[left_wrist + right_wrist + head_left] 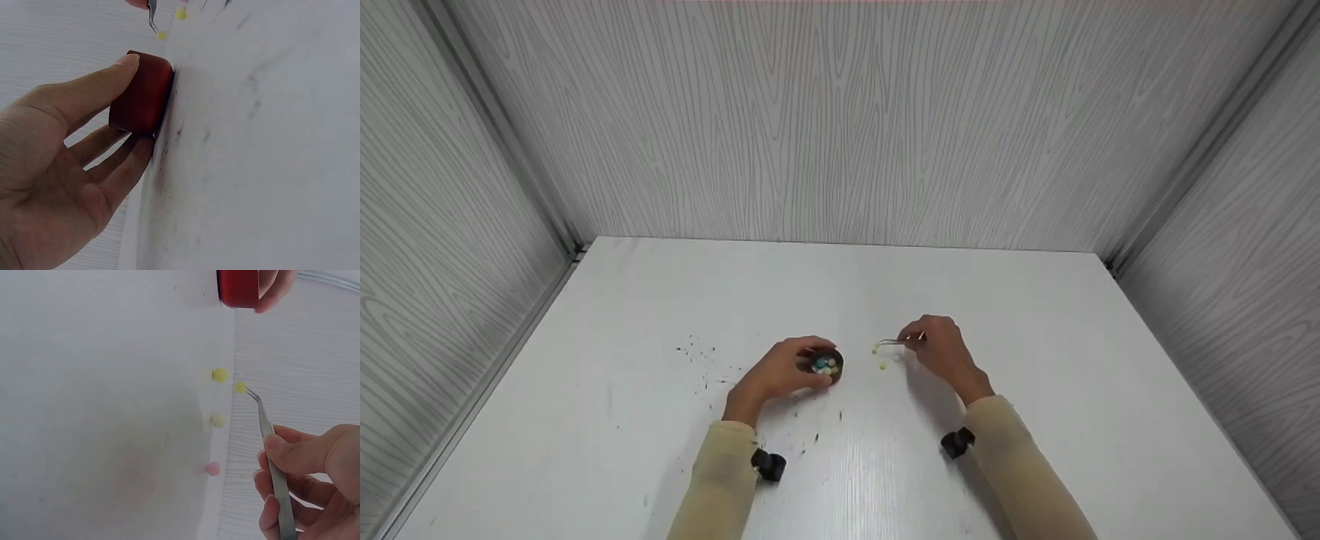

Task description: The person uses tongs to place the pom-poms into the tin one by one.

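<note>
Three loose beads lie on the white worktop (1035, 315) beside the tweezers (273, 455), two yellowish and one pink (212, 468). Your right hand (941, 349) pinches the tweezers between thumb and fingers (292, 453); the tips grip a fourth, yellow bead (240, 387), held just off the surface. Your left hand (780, 371) curls thumb and fingers around the small red dish (142, 93), which already contains several coloured beads (825, 365). Judged by size, each bead is very light, round and likely to slip or roll; grip it across its middle with gentle pressure.
</note>
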Available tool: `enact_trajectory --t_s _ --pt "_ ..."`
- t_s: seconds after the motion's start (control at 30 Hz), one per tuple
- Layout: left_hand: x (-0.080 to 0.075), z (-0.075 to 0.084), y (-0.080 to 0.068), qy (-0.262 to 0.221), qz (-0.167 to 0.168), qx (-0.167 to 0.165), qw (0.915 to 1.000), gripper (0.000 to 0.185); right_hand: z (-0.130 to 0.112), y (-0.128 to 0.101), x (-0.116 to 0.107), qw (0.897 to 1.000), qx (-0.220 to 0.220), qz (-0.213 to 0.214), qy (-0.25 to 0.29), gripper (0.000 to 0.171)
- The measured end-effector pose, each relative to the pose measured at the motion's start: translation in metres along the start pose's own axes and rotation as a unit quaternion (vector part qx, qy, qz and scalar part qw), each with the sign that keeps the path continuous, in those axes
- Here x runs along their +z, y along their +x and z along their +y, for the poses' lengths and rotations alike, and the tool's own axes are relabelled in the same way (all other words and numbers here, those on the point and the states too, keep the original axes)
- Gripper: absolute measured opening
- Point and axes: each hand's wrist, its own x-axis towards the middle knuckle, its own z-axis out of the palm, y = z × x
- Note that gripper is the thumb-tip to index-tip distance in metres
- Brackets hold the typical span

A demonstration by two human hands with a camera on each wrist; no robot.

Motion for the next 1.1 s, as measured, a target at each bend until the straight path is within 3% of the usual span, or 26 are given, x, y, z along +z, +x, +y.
enact_trajectory --t_s 0.83,1.1 --pt "-0.001 -0.001 0.002 0.000 -0.006 0.002 1.0000 0.054 -0.047 0.001 0.004 0.997 -0.082 -0.010 0.012 0.015" --pt "-0.001 0.000 0.002 -0.003 -0.011 0.007 0.9999 0.054 -0.056 0.001 0.009 0.996 -0.075 -0.034 0.019 0.018"
